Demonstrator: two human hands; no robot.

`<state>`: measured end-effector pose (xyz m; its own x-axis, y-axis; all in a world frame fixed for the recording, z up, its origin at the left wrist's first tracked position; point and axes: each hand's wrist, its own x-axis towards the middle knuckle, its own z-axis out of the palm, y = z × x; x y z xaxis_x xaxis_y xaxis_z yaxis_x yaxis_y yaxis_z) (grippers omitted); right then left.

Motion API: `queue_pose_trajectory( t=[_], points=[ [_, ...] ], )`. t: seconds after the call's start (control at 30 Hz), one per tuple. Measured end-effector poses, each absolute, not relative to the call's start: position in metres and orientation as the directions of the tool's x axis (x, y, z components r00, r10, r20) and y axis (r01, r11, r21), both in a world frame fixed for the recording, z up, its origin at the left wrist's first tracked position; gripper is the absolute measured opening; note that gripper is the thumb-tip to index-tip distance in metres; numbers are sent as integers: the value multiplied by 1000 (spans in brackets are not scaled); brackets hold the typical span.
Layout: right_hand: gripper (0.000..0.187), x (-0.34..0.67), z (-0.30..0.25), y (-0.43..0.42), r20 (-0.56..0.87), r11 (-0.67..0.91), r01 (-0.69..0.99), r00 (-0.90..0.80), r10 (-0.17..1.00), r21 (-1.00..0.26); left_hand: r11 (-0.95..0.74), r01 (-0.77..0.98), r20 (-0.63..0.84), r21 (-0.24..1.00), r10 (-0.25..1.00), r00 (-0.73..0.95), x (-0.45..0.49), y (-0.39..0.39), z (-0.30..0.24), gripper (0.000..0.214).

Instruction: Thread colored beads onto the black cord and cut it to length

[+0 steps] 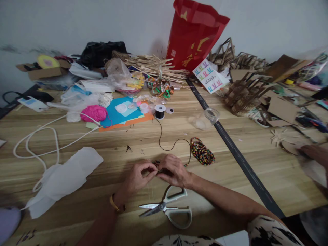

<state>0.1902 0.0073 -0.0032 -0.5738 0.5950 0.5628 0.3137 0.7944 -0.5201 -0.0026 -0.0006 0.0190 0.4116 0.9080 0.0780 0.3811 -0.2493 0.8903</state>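
Observation:
My left hand (139, 176) and my right hand (175, 171) meet over the table, thumbs and forefingers pinched together. Between their fingertips is a beaded cord (155, 163), largely hidden by the fingers. More small coloured beads show just past my right hand. Black cord (167, 149) curves from a spool (160, 112) down to these beads. Just right of my right hand lies a coiled heap of multicoloured bead strands (202, 152). Scissors (164, 207) with pale handles rest, blades apart, below my hands.
Black scraps (128, 148), pink yarn (94, 113), blue paper (115, 114) and a white cable (28, 140) lie left. A clear plastic cup (205, 119) and small woven baskets (241, 99) are right. Behind stands a red bag (194, 34). Another person's hand (315, 153) is at far right.

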Motion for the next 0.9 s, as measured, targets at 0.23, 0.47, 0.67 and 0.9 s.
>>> queue_pose_trajectory(
  t=[0.23, 0.47, 0.67, 0.9],
  points=[
    [10, 191, -2, 7, 568, 807, 326, -581, 582, -493, -244, 417, 54, 875, 907, 418, -5, 1, 19, 13],
    [7, 191, -4, 7, 580, 811, 337, -573, 579, -478, -224, 395, 45, 891, 909, 415, -6, 2, 15, 11],
    [9, 193, -5, 7, 579, 809, 333, -571, 581, -484, -129, 324, -4, 937, 925, 379, -9, 2, 10, 6],
    [11, 194, -5, 7, 580, 813, 328, -576, 576, -481, -95, 296, -15, 950, 936, 351, -9, 2, 7, 3]
  ],
)
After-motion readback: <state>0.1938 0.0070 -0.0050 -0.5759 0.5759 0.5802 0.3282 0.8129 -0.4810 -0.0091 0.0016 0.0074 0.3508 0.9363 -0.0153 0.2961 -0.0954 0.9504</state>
